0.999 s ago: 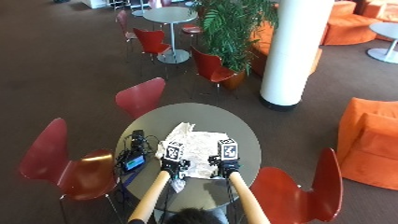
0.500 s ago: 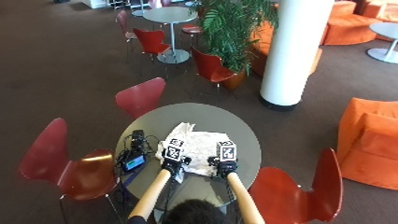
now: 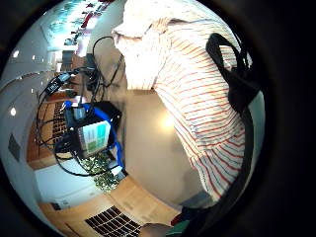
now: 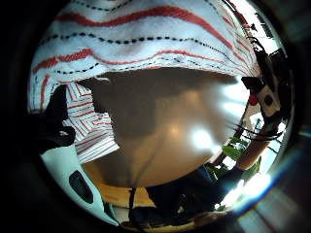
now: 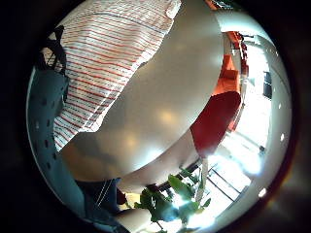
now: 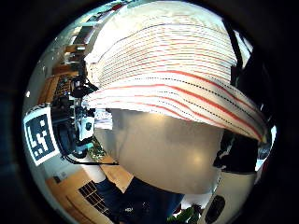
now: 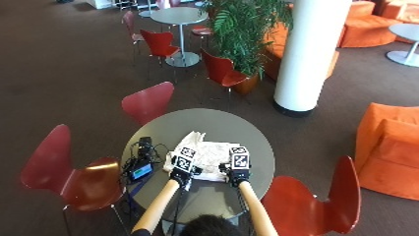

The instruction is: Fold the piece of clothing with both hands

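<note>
A white garment with thin red stripes [image 7: 206, 147] lies loosely bunched in the middle of the round grey table [image 7: 252, 132]. My left hand [image 7: 180, 174] and right hand [image 7: 237, 174] are side by side at its near edge. In the left thumb side palm view the hem [image 4: 146, 34] hangs lifted over the table, pinched by a black finger [image 4: 51, 124]. The right thumb side palm view shows the same raised hem [image 6: 177, 88] with a gloved finger [image 6: 238, 154] on it. The cloth [image 3: 197, 98] [image 5: 107, 53] stretches away across the tabletop.
A small device with a blue-lit screen and tangled black cables [image 7: 140, 167] sits on the table's left side, close to my left hand. Red chairs stand around the table at the left [image 7: 72, 172], far side [image 7: 147, 101] and right [image 7: 314, 201].
Almost nothing differs; both hands stay at the garment's near edge, shifted only slightly.
</note>
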Motion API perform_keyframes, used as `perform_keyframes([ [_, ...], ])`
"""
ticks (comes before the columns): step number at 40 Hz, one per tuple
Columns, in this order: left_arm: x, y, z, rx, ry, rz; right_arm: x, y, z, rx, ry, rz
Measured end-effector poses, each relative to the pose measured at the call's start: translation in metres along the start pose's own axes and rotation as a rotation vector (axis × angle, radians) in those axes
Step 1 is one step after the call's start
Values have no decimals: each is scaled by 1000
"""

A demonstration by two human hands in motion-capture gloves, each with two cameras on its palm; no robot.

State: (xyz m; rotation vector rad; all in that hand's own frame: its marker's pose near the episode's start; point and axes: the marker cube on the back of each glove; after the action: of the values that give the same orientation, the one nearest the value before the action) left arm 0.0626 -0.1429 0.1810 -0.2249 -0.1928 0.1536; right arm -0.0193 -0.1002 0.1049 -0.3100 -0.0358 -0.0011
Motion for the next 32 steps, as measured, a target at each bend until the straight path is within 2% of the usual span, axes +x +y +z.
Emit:
perform_keyframes([
  [4, 3, 20, -8, -15, 2, 34, 3, 12, -9, 58, 53, 23],
  [8, 2, 20, 12, -42, 11, 86, 3, 42, -12, -16, 85, 13],
  [11, 5, 42, 13, -61, 26, 146, 1, 55, -8, -49, 96, -80],
  [15, 11, 87, -11, -72, 42, 209, 5, 61, -7, -48, 164, -101],
  [18, 10, 114, -42, -52, 33, 225, -7, 94, -34, -9, 205, -127],
  [20, 6, 120, -58, -29, 25, 214, -13, 108, -52, 24, 219, -130],
  [26, -5, 102, -84, 4, 25, 164, -11, 94, -80, 87, 223, -77],
  [32, -15, 39, -55, -96, 52, 112, 6, 33, -66, 46, 172, 19],
])
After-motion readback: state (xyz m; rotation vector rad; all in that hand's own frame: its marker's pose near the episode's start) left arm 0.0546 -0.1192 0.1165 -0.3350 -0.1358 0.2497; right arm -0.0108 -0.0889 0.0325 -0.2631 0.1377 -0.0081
